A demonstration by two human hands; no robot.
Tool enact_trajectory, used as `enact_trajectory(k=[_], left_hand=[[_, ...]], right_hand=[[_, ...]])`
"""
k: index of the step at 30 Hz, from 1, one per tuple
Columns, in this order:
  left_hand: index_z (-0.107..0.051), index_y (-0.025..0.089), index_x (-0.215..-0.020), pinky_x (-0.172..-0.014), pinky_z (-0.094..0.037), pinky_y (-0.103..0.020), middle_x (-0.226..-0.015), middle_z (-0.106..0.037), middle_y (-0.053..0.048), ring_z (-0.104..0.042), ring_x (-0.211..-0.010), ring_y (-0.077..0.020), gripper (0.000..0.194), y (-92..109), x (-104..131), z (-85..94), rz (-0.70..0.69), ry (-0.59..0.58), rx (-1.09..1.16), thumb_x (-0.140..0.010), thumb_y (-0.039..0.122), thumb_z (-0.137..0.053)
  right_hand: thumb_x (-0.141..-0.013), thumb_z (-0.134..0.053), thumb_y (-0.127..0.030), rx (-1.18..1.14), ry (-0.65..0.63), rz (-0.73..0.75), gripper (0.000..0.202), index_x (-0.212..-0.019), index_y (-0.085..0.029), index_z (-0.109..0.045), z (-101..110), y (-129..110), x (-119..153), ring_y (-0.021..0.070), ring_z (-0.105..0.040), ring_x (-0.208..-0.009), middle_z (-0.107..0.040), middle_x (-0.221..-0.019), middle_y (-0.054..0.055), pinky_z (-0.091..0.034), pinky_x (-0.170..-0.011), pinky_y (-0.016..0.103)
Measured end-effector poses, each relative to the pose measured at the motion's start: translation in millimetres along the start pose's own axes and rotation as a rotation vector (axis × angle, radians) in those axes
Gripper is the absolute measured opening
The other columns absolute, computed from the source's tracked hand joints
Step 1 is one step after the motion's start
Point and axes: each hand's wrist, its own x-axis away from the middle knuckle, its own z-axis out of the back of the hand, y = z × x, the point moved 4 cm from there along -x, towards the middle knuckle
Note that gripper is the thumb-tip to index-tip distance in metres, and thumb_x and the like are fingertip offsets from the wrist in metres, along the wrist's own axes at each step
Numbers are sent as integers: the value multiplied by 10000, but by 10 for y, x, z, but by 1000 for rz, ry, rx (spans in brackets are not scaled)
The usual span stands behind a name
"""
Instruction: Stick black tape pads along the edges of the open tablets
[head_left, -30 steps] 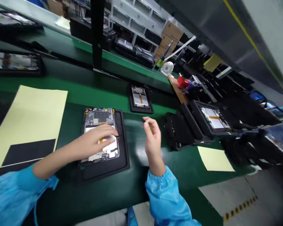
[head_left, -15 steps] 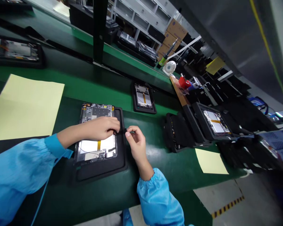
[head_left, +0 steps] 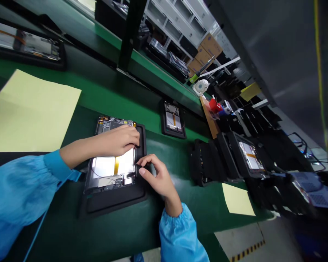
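Note:
An opened tablet [head_left: 112,165] with bare circuit board and silver battery lies in a black foam tray [head_left: 117,198] on the green bench. My left hand [head_left: 120,140] rests flat on the tablet's upper half, fingertips at its right edge. My right hand [head_left: 154,174] pinches a small black part [head_left: 139,165] against the tablet's right edge, just below the left fingertips. Both sleeves are blue.
A large yellow sheet [head_left: 30,112] lies to the left, a small yellow sheet [head_left: 236,200] to the right. More opened tablets in trays sit behind [head_left: 173,120], at far left [head_left: 30,45] and at right [head_left: 248,158]. Black trays [head_left: 205,162], a small white fan [head_left: 200,87] and cardboard boxes [head_left: 210,47] stand beyond.
My right hand came down from mid-air with the small black part to the tablet's right edge. My left hand slid up the tablet. The view shifted left and down.

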Motion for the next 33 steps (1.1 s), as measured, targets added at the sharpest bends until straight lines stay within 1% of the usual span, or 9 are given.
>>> enact_trajectory(k=[6, 10, 13, 16, 18, 23, 27, 30, 33], left_hand=[[-763, 203, -1016, -954, -400, -423, -977, -702, -62, -598, -1039, -268, 266, -30, -85, -112, 258, 0, -43, -908, 116, -536], [-741, 168, -949, -952, -427, -441, -996, -699, -84, -597, -1056, -283, 276, 53, -92, -153, 329, 37, -96, -875, 62, -498], [-715, 146, -977, -936, -457, -434, -1026, -701, -101, -599, -1037, -278, 291, 88, -68, -138, 296, 132, -109, -852, 38, -476], [-704, 151, -1051, -964, -472, -413, -1059, -714, -95, -604, -1053, -260, 353, 128, -45, -107, 152, 243, -77, -855, 18, -442], [-704, 166, -1057, -981, -479, -393, -1055, -724, -81, -615, -1049, -239, 390, 143, -37, -104, 71, 265, -51, -856, -1, -415], [-722, 162, -1008, -908, -519, -365, -1005, -735, -85, -636, -985, -232, 400, 171, -35, -100, 61, 219, 0, -844, -18, -405], [-753, 173, -1001, -890, -515, -350, -1004, -750, -81, -648, -1003, -240, 406, 312, -41, -43, 30, 179, 44, -820, -8, -439], [-772, 191, -1008, -814, -516, -301, -959, -761, -45, -682, -941, -210, 423, 357, -71, -76, 62, 14, 166, -782, -5, -472], [-776, 198, -916, -789, -509, -278, -894, -759, -24, -699, -910, -197, 388, 300, -99, -148, 111, -153, 251, -762, -6, -483]], right_hand=[[-971, -648, -269, 165, 163, 119, 168, -1125, -221, -604, -97, -15, 59, 189, -646, -1124, -674, -1160, 75, -507, -1001, 318], [-972, -620, -214, 329, 219, 230, 230, -1199, -219, -584, -212, -35, 111, 205, -638, -1185, -667, -1217, 108, -531, -1020, 341], [-961, -613, -195, 473, 235, 307, 299, -1252, -223, -546, -280, -62, 153, 224, -653, -1171, -683, -1214, 117, -521, -1077, 413], [-955, -603, -186, 571, 241, 358, 363, -1303, -229, -511, -332, -98, 190, 244, -674, -1141, -700, -1194, 123, -493, -1124, 491], [-954, -597, -182, 598, 216, 368, 375, -1314, -231, -505, -371, -117, 207, 249, -680, -1134, -704, -1187, 126, -491, -1127, 506], [-937, -623, -200, 508, 178, 327, 378, -1296, -231, -507, -400, -148, 217, 250, -663, -1150, -679, -1209, 132, -522, -1094, 473], [-920, -638, -202, 412, 182, 310, 379, -1277, -240, -515, -366, -153, 209, 243, -650, -1141, -664, -1192, 124, -563, -1001, 400], [-911, -648, -221, 374, 171, 337, 372, -1265, -237, -535, -358, -139, 219, 242, -656, -1114, -658, -1171, 123, -571, -969, 390], [-910, -647, -226, 388, 154, 390, 351, -1249, -242, -562, -368, -121, 243, 251, -673, -1146, -665, -1169, 120, -541, -1046, 434]])
